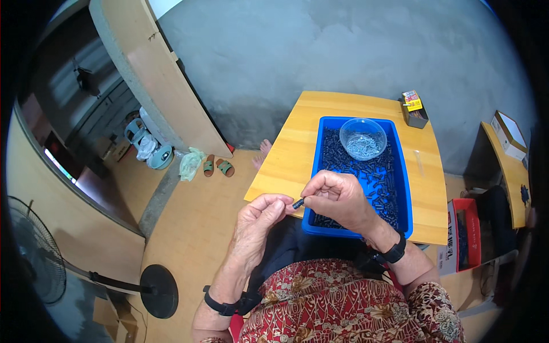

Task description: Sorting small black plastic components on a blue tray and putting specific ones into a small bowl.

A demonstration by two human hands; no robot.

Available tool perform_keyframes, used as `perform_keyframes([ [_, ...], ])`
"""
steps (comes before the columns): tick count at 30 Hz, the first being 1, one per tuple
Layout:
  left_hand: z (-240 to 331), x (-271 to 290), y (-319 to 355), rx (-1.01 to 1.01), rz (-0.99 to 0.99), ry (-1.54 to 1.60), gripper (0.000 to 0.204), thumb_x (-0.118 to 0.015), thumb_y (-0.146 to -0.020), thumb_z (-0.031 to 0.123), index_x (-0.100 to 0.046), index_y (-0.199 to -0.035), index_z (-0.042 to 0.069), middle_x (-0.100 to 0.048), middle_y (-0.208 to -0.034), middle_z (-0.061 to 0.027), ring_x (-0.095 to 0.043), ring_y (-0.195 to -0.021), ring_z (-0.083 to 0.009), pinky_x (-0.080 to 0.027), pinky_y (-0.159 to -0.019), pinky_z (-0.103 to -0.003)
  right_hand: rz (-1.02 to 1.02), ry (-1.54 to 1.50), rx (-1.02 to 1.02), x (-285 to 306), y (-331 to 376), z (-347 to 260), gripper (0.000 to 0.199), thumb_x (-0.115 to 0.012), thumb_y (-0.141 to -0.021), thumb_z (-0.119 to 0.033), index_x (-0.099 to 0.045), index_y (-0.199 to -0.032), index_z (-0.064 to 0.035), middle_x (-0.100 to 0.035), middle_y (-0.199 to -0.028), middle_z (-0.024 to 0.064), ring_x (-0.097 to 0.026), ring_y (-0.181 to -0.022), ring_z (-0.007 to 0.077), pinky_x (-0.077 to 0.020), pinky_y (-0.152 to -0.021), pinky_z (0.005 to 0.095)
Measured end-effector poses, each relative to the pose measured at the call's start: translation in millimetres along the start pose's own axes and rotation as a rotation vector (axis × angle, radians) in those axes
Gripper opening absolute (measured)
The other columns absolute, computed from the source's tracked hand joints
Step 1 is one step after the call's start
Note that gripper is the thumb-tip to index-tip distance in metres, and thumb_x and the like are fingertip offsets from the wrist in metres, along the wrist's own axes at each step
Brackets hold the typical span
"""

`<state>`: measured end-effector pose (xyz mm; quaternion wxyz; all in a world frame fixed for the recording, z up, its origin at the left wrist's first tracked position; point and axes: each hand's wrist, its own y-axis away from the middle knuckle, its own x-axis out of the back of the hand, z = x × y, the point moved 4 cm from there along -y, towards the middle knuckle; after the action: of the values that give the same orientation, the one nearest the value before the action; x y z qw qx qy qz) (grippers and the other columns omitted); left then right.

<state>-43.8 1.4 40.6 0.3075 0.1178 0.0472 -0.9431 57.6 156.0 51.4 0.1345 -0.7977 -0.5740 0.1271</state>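
Over the near-left edge of the blue tray (405, 171), my two hands meet at a small black cylindrical piece (298, 203). Thumb and fingers of my right hand (342, 201) pinch its right end. My left hand (257, 222) is closed in a pinch close to its other end; whatever lies between those fingertips is too small to make out. Many similar dark pieces (389, 200) cover much of the tray's bottom. Resting on them at the tray's far end is a clear round plastic tub (347, 137) containing thin silvery metal pieces (365, 146).
The yellow wooden table (320, 104) carries a dark box (416, 119) with a yellow packet at its far right. A red and white carton (466, 231) stands right of the table. A black fan base (159, 290) and green sandals (225, 167) are on the floor at left.
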Motion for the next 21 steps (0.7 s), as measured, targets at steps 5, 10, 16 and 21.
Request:
perform_keyframes([
  [5, -8, -1, 5, 0.031, 0.014, 0.066, 0.020, -0.065, -0.095, 0.015, -0.067, -0.108, 0.000, -0.070, -0.099, -0.0080, -0.065, -0.095, -0.0133, -0.048, -0.092, -0.028, -0.034, -0.029, 0.038, -10, 1, 8, 0.008, -0.065, -0.090, -0.003, -0.063, -0.093, 0.0041, -0.069, -0.086, 0.0062, -0.067, -0.078, 0.0085, -0.0540, -0.068, 0.0225],
  [10, -9, 23, 11, -0.028, 0.058, 0.008, 0.016, -0.067, -0.092, 0.007, -0.066, -0.106, 0.000, -0.071, -0.097, -0.0111, -0.068, -0.092, -0.0154, -0.051, -0.091, -0.029, -0.107, 0.110, 0.073, -28, 1, 8, 0.011, -0.066, -0.088, -0.002, -0.064, -0.097, 0.0033, -0.070, -0.087, 0.0090, -0.068, -0.079, 0.0121, -0.0543, -0.070, 0.0257],
  [16, 14, 118, 25, -0.196, 0.404, -0.154, 0.014, -0.069, -0.089, 0.010, -0.068, -0.101, 0.003, -0.072, -0.091, -0.0073, -0.067, -0.086, -0.0130, -0.050, -0.085, -0.028, -0.027, 0.483, 0.128, -28, 6, 4, 0.013, -0.068, -0.082, 0.001, -0.067, -0.095, 0.0024, -0.069, -0.087, 0.0124, -0.068, -0.081, 0.0223, -0.0521, -0.071, 0.0311],
  [21, -45, 215, 44, 0.049, 0.624, -0.266, 0.014, -0.072, -0.087, 0.013, -0.069, -0.099, 0.007, -0.072, -0.087, -0.0042, -0.066, -0.083, -0.0093, -0.048, -0.078, -0.025, -0.076, 0.617, 0.192, -42, 5, 2, 0.011, -0.067, -0.077, 0.005, -0.066, -0.088, 0.0029, -0.068, -0.083, 0.0138, -0.067, -0.077, 0.0287, -0.0507, -0.070, 0.0340],
])
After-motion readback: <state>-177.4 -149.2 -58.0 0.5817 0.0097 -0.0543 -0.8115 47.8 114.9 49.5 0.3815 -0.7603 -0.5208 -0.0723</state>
